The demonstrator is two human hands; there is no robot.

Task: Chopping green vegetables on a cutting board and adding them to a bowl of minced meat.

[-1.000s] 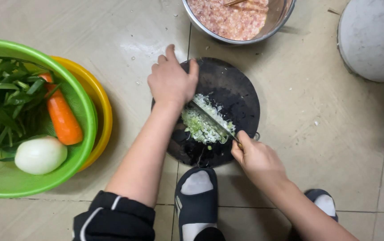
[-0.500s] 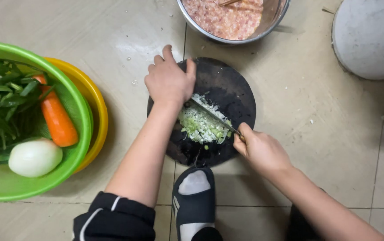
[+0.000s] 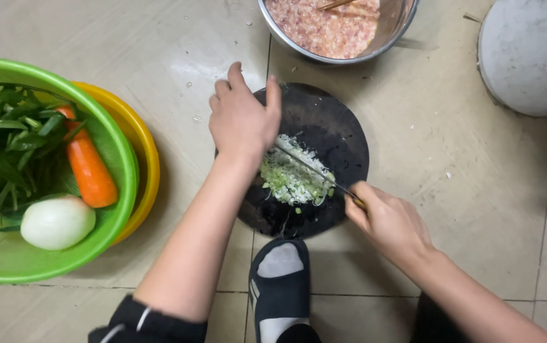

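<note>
A: Setting: beige tiled floor [image 3: 477, 209], pale grout lines, small white scraps scattered in the upper centre of the frame.

B: Nearest item?

A: Bottom centre, a foot in a white sock and dark slide sandal [image 3: 280, 295], its toe just at the lower edge of the round dark chopping board [image 3: 334, 136].

B: Hands?

A: The right hand [image 3: 388, 222], lower right of centre, is closed around the handle of a knife [image 3: 311, 168]; the blade runs diagonally up-left across the board. The left hand [image 3: 243, 121], centre, lies flat with fingers loosely together, palm pressing down on the far end of the blade. It grips nothing.

B: What is under the blade?

A: A heap of finely chopped green and white vegetable [image 3: 292, 178], mid-board, touching the blade on both sides.

B: Left of the frame?

A: A green basket [image 3: 118, 165] nested in a yellow basin [image 3: 146, 159], well apart from the board. Inside: a carrot [image 3: 89, 168], a pale round onion [image 3: 57, 222], dark leafy greens [image 3: 6, 146].

B: Further off?

A: Top centre, a metal bowl [image 3: 394, 35] of pink minced meat [image 3: 324, 25], just beyond the board. Top right, a round grey-white object [image 3: 531, 54], partly cut off; kind unclear.
</note>
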